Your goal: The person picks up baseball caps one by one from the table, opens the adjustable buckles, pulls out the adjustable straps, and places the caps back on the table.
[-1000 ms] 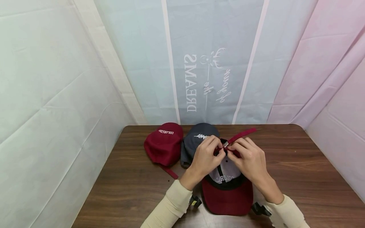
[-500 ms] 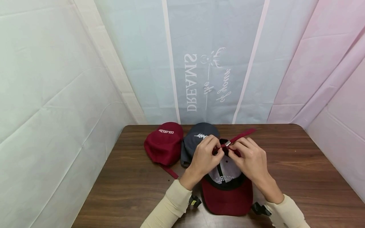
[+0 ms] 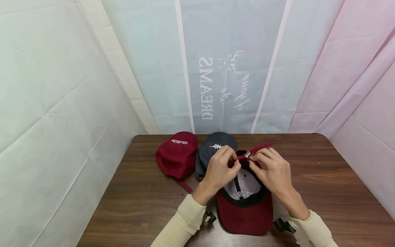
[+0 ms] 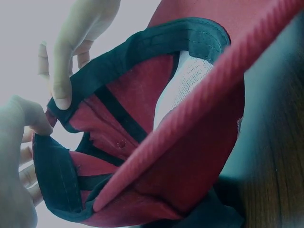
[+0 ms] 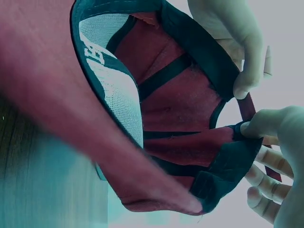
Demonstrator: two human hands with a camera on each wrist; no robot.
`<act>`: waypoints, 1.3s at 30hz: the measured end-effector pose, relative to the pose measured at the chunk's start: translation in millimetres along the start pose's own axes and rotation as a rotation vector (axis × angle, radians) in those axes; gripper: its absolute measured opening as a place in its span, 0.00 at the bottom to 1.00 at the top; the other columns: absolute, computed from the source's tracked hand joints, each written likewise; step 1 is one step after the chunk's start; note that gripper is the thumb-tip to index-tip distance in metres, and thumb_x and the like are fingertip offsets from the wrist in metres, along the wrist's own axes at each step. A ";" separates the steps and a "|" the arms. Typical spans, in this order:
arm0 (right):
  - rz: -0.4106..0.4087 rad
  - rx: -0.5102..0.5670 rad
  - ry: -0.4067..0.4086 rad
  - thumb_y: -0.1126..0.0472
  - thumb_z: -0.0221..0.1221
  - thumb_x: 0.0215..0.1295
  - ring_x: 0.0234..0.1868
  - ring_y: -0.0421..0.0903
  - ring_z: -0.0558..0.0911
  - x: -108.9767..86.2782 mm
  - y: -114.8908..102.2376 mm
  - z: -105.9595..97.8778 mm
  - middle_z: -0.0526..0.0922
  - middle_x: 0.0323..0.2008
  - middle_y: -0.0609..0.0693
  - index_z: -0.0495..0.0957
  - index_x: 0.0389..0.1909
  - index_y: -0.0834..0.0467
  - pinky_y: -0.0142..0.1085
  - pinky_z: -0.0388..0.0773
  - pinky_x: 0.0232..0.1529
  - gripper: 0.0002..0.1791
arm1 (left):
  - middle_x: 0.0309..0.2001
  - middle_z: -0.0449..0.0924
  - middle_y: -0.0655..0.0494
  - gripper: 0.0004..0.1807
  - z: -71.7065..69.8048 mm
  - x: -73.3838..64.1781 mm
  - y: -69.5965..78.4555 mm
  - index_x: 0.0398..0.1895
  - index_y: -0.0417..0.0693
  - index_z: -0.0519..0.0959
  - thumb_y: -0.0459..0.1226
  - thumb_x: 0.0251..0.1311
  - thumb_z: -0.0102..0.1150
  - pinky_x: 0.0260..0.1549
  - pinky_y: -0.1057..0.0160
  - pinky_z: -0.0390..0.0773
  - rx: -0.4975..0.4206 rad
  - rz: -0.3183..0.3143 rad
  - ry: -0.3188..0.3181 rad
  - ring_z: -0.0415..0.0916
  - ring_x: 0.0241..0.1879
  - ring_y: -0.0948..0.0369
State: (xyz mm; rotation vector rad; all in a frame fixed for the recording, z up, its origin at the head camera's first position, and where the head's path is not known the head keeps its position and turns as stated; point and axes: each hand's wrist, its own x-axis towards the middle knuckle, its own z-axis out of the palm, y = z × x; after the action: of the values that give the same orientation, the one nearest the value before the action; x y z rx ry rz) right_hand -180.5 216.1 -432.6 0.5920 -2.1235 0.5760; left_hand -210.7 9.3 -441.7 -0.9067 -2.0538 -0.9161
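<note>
A maroon baseball cap (image 3: pixel 245 218) lies upside down, its brim toward me and its pale inner lining showing. My left hand (image 3: pixel 220 167) pinches one side of the back opening. On the other side, my right hand (image 3: pixel 274 169) pinches the edge near a silver buckle (image 3: pixel 247 154). Through that buckle runs a maroon strap (image 3: pixel 265 145), its free end sticking out to the upper right. In the right wrist view, the right thumb presses the inner dark sweatband (image 5: pixel 228 156), and a short strap piece (image 5: pixel 246 107) bridges the gap between the hands.
A second maroon cap (image 3: pixel 177 156) with white lettering sits at the back left, a loose strap (image 3: pixel 183 185) hanging from it. Beside it stands a dark blue-grey cap (image 3: pixel 213 151), partly behind my left hand. Fabric walls border the brown wooden table (image 3: pixel 139 206).
The buckle has shifted slightly right and up, and more strap shows between the hands. The strap's free end sits a little lower and further left. Both hands keep their pinch.
</note>
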 end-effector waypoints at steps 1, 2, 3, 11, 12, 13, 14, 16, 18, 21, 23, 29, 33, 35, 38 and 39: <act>0.001 0.002 0.001 0.64 0.69 0.55 0.33 0.44 0.80 0.2 0.2 0.2 0.88 0.34 0.46 0.89 0.32 0.49 0.38 0.75 0.28 0.06 | 0.34 0.76 0.59 0.12 -0.2 -0.1 -0.2 0.28 0.50 0.75 0.27 0.53 0.68 0.32 0.74 0.68 0.002 0.000 0.000 0.68 0.30 0.67; 0.004 0.002 -0.002 0.64 0.69 0.56 0.34 0.44 0.80 0.2 0.2 0.1 0.88 0.34 0.46 0.89 0.32 0.49 0.39 0.75 0.28 0.06 | 0.33 0.76 0.59 0.12 -0.2 -0.3 -0.3 0.28 0.50 0.75 0.27 0.53 0.68 0.32 0.74 0.68 0.003 0.000 0.000 0.68 0.30 0.67; 0.005 0.003 -0.002 0.64 0.69 0.56 0.34 0.44 0.80 0.2 0.2 0.4 0.88 0.34 0.46 0.89 0.32 0.50 0.39 0.75 0.28 0.06 | 0.33 0.76 0.59 0.12 -0.1 -0.5 -0.5 0.28 0.50 0.75 0.27 0.53 0.68 0.32 0.75 0.67 0.005 0.001 0.000 0.68 0.30 0.67; 0.034 -0.025 -0.019 0.63 0.69 0.57 0.33 0.43 0.80 -1.0 1.7 0.1 0.87 0.34 0.45 0.88 0.31 0.49 0.39 0.75 0.27 0.04 | 0.32 0.74 0.58 0.12 -1.8 -2.6 -2.2 0.28 0.49 0.73 0.26 0.52 0.67 0.31 0.75 0.65 -0.018 -0.010 0.013 0.66 0.29 0.67; 0.042 -0.027 -0.009 0.63 0.70 0.57 0.32 0.43 0.79 -1.4 2.9 -0.3 0.87 0.33 0.45 0.88 0.30 0.50 0.39 0.74 0.26 0.04 | 0.32 0.73 0.58 0.12 -2.3 -2.9 -2.8 0.28 0.48 0.73 0.26 0.52 0.67 0.31 0.75 0.65 -0.025 -0.016 0.019 0.66 0.28 0.67; 0.052 -0.030 -0.003 0.63 0.70 0.57 0.32 0.42 0.78 -1.8 4.1 -1.2 0.86 0.32 0.45 0.88 0.30 0.50 0.38 0.73 0.26 0.04 | 0.31 0.73 0.57 0.12 -2.9 -3.2 -3.5 0.28 0.48 0.72 0.26 0.52 0.66 0.31 0.75 0.64 -0.031 -0.021 0.023 0.65 0.28 0.66; 0.060 -0.030 0.005 0.64 0.70 0.56 0.31 0.41 0.78 -2.2 5.4 -1.9 0.86 0.31 0.44 0.87 0.29 0.51 0.37 0.72 0.26 0.04 | 0.31 0.72 0.57 0.12 -3.5 -3.4 -4.2 0.28 0.48 0.72 0.25 0.52 0.66 0.31 0.75 0.64 -0.037 -0.026 0.028 0.65 0.28 0.66; 0.072 -0.025 0.011 0.63 0.71 0.56 0.30 0.40 0.77 -3.1 7.4 -3.6 0.85 0.31 0.44 0.87 0.28 0.51 0.36 0.71 0.27 0.04 | 0.31 0.72 0.57 0.12 -5.1 -3.7 -5.1 0.28 0.47 0.72 0.25 0.52 0.65 0.31 0.76 0.64 -0.048 -0.034 0.031 0.65 0.28 0.66; 0.073 -0.020 0.008 0.63 0.72 0.56 0.30 0.40 0.77 -3.8 8.5 -4.5 0.85 0.31 0.44 0.87 0.28 0.51 0.35 0.71 0.27 0.04 | 0.31 0.72 0.57 0.12 -6.0 -3.8 -5.7 0.29 0.48 0.72 0.25 0.52 0.65 0.31 0.76 0.64 -0.052 -0.037 0.030 0.65 0.28 0.66; 0.072 -0.019 -0.006 0.63 0.72 0.57 0.30 0.40 0.78 -3.6 8.8 -4.8 0.86 0.32 0.44 0.87 0.29 0.51 0.34 0.72 0.28 0.04 | 0.32 0.72 0.57 0.11 -7.0 -4.1 -5.8 0.29 0.47 0.73 0.26 0.53 0.65 0.31 0.76 0.64 -0.048 -0.041 0.025 0.65 0.28 0.66; 0.070 -0.010 -0.001 0.62 0.72 0.58 0.30 0.40 0.78 -3.2 8.8 -4.3 0.86 0.32 0.44 0.87 0.29 0.51 0.33 0.71 0.28 0.03 | 0.33 0.73 0.57 0.11 -6.9 -4.8 -5.7 0.31 0.48 0.73 0.26 0.53 0.65 0.31 0.75 0.65 -0.039 -0.048 0.017 0.66 0.29 0.66; 0.052 0.029 0.030 0.56 0.68 0.68 0.29 0.40 0.77 -1.9 9.6 -3.0 0.87 0.33 0.45 0.89 0.31 0.52 0.29 0.70 0.28 0.07 | 0.38 0.75 0.56 0.10 -5.4 -4.7 -5.2 0.38 0.47 0.76 0.28 0.57 0.64 0.35 0.73 0.73 -0.017 -0.068 -0.041 0.71 0.34 0.64; 0.041 0.033 0.020 0.60 0.72 0.63 0.30 0.40 0.78 -1.2 8.7 -2.3 0.88 0.34 0.45 0.89 0.31 0.53 0.29 0.71 0.29 0.02 | 0.42 0.77 0.56 0.11 -3.2 -2.3 -3.0 0.41 0.48 0.78 0.29 0.58 0.66 0.38 0.69 0.78 0.015 -0.068 -0.080 0.74 0.39 0.62; 0.036 0.038 0.009 0.64 0.74 0.59 0.31 0.40 0.78 -0.9 7.6 -2.3 0.88 0.35 0.46 0.89 0.32 0.53 0.28 0.72 0.29 0.03 | 0.43 0.78 0.57 0.12 -1.3 -0.7 -1.3 0.42 0.49 0.79 0.30 0.58 0.68 0.40 0.68 0.79 0.037 -0.059 -0.093 0.75 0.41 0.62; 0.021 0.066 0.000 0.57 0.70 0.67 0.31 0.41 0.78 -0.1 6.3 -1.5 0.89 0.36 0.47 0.90 0.33 0.54 0.28 0.71 0.29 0.05 | 0.43 0.79 0.58 0.11 1.7 1.7 0.9 0.43 0.49 0.80 0.31 0.59 0.69 0.42 0.67 0.79 0.059 -0.032 -0.107 0.76 0.41 0.62; 0.014 0.080 -0.001 0.54 0.67 0.70 0.31 0.40 0.78 0.4 5.7 -1.1 0.89 0.37 0.47 0.90 0.34 0.54 0.28 0.70 0.29 0.09 | 0.42 0.80 0.58 0.10 2.5 2.7 1.6 0.43 0.50 0.80 0.32 0.60 0.69 0.43 0.68 0.79 0.069 -0.018 -0.105 0.76 0.41 0.62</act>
State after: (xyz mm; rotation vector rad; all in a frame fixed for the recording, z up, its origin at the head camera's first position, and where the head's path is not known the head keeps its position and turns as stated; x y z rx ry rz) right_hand -183.4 221.2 -432.8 0.6225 -2.1152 0.6705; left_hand -211.5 12.9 -440.3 -0.9181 -2.1726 -0.8168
